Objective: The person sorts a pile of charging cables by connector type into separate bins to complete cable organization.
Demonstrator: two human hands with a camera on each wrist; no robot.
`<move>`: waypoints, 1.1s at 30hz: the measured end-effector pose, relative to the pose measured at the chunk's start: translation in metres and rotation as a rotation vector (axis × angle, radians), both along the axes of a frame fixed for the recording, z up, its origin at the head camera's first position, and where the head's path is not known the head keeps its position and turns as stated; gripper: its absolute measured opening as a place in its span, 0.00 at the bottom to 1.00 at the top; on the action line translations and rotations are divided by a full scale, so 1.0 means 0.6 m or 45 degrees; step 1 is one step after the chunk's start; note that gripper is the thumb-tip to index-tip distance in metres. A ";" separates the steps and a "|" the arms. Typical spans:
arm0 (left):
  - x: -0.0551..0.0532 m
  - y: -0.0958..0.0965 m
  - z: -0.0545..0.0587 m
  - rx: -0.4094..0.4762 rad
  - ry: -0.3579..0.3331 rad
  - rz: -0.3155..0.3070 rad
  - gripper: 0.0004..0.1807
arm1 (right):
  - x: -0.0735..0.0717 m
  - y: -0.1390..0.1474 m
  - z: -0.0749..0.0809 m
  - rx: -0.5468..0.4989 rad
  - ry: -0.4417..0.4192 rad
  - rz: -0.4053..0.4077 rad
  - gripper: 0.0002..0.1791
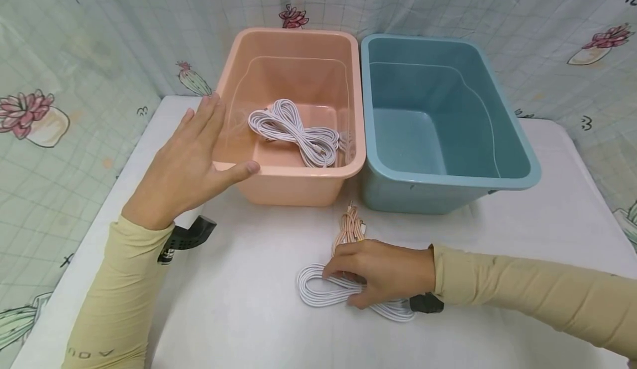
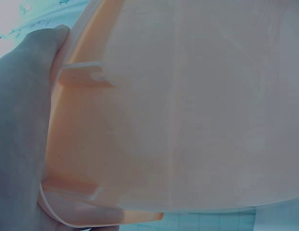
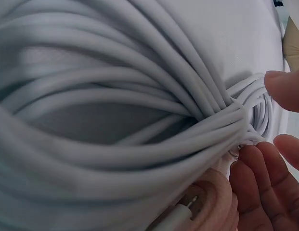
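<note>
My right hand (image 1: 383, 269) bends its fingers over the middle of a coiled white cable (image 1: 318, 293) on the table. In the right wrist view, the thumb and fingers (image 3: 257, 178) stand on either side of the narrow waist of that cable (image 3: 154, 159). Just beyond the hand, partly covered by it, lies a coiled peach-orange cable (image 1: 350, 226). My left hand (image 1: 184, 164) rests with straight fingers on the left rim of a pink bin (image 1: 288, 189), its thumb over the front rim. Inside the bin is another bundled white cable (image 1: 298, 134).
A blue bin (image 1: 423, 197) stands right beside the pink one, with nothing seen inside it. Both are at the back of the white table (image 1: 239, 313), against a hanging patterned cloth (image 1: 428, 4). Cloth also hangs along the left side.
</note>
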State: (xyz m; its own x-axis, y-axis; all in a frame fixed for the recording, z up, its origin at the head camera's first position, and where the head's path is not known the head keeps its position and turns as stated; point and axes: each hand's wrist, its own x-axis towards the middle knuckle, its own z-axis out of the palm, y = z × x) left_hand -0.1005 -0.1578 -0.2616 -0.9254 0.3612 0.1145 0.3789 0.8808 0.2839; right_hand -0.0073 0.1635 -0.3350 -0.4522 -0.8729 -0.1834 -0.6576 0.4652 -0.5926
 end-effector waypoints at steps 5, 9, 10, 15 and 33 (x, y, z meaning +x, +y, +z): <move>0.000 0.000 -0.001 0.008 0.002 -0.001 0.56 | 0.000 -0.003 -0.002 0.023 0.038 -0.009 0.27; 0.001 0.000 0.000 0.007 0.001 0.002 0.55 | 0.002 -0.004 -0.003 0.053 0.067 -0.024 0.28; 0.001 0.000 0.000 0.006 -0.001 0.003 0.56 | 0.003 -0.005 -0.003 0.065 0.067 -0.033 0.28; 0.001 0.000 0.000 0.002 -0.003 0.002 0.55 | 0.006 -0.006 -0.002 0.133 0.058 -0.060 0.31; 0.001 0.000 0.001 -0.004 -0.025 0.004 0.55 | 0.010 -0.010 -0.005 0.150 0.122 -0.027 0.30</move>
State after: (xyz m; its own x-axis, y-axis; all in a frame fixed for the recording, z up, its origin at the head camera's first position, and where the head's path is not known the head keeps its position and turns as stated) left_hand -0.0996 -0.1577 -0.2608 -0.9286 0.3587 0.0948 0.3705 0.8829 0.2884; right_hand -0.0011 0.1577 -0.3382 -0.4906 -0.8379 -0.2392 -0.6978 0.5422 -0.4680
